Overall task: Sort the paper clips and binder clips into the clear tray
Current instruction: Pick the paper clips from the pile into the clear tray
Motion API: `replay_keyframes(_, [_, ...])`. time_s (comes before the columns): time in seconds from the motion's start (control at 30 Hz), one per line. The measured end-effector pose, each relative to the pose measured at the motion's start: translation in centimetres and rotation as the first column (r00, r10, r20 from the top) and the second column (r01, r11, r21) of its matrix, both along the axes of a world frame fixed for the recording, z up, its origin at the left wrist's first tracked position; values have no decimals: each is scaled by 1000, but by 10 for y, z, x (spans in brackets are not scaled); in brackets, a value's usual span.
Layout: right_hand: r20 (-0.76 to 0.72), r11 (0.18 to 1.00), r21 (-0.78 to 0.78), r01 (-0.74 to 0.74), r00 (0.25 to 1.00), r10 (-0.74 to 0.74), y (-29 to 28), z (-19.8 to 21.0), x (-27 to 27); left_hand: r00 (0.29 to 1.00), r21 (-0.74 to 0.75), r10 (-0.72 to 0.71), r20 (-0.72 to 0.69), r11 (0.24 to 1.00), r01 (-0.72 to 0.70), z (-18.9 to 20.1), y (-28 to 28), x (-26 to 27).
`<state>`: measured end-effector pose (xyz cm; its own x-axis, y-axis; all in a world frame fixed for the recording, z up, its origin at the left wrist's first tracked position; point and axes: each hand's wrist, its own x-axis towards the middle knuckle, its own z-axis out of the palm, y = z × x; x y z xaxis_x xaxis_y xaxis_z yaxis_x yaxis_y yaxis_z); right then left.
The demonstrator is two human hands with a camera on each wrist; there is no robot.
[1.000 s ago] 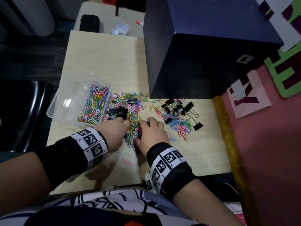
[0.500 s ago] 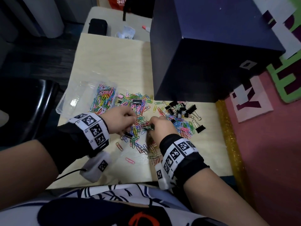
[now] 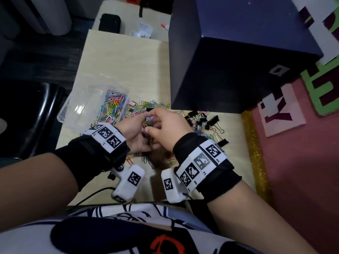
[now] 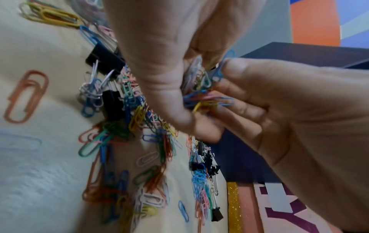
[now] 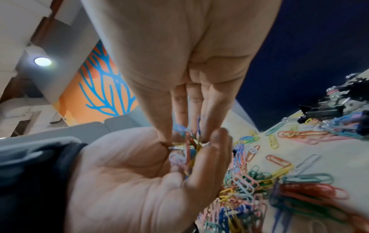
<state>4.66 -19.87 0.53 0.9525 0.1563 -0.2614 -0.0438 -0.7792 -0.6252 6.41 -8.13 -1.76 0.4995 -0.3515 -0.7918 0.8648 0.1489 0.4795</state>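
Both hands are raised a little above the table and meet over the loose pile of coloured paper clips (image 3: 146,105). My left hand (image 3: 136,129) lies palm up and cupped, its fingers curled round a bunch of paper clips (image 5: 189,146). From above, my right hand (image 3: 165,123) pinches the same bunch (image 4: 201,88) between thumb and fingers. The clear tray (image 3: 73,107) sits to the left; its right compartment holds many paper clips (image 3: 112,105). Black binder clips (image 3: 201,120) lie mixed with paper clips to the right.
A large dark blue box (image 3: 238,61) stands on the table just behind the clips. More paper clips (image 3: 150,160) and a binder clip (image 4: 105,61) lie under the hands. A glittery gold strip (image 3: 255,153) borders the table on the right. A black chair (image 3: 27,116) is at the left.
Both hands were down on the pile, gathering clips. They have since lifted off the table and come together with a bunch of paper clips between them.
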Motion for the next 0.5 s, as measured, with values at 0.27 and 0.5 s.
replay_keyframes(0.27, [-358,915,-397,-75,930,-79,-34,-8,-14,997,113,76,-9,991,-74,-2,19,8])
replay_keyframes(0.5, [-339,935,-351,-58,938,-69,-18,-44,-25,995,177,99,32,979,-103,2,30,12])
